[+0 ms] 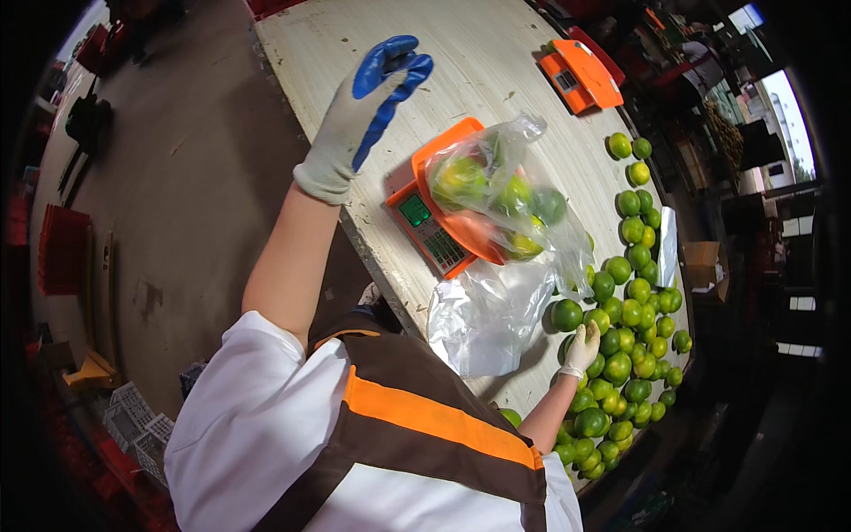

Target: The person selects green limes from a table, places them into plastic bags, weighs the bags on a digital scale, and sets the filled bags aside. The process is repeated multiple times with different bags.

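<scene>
My left hand [392, 86], in a white knit glove with a blue coated palm, is raised above the table, its fingers loosely curled with nothing between them. Below it stands an orange digital scale [432, 233] with a lit green display. On the scale's orange pan lies a clear plastic bag [505, 173] holding several green-yellow citrus fruits [512, 196]. My right hand [582, 351], in a thin white glove, rests its fingertips at a green citrus fruit [596, 320] at the edge of the pile; whether it grips the fruit is hidden. Empty plastic bags [485, 326] lie in front of the scale.
Loose citrus fruits [618, 366] spread along the right side of the pale table [332, 40]. A second orange scale [572, 76] stands at the far right. A white strip [667, 246] lies by the fruits. Beyond are a cardboard box [705, 266] and a person [701, 63].
</scene>
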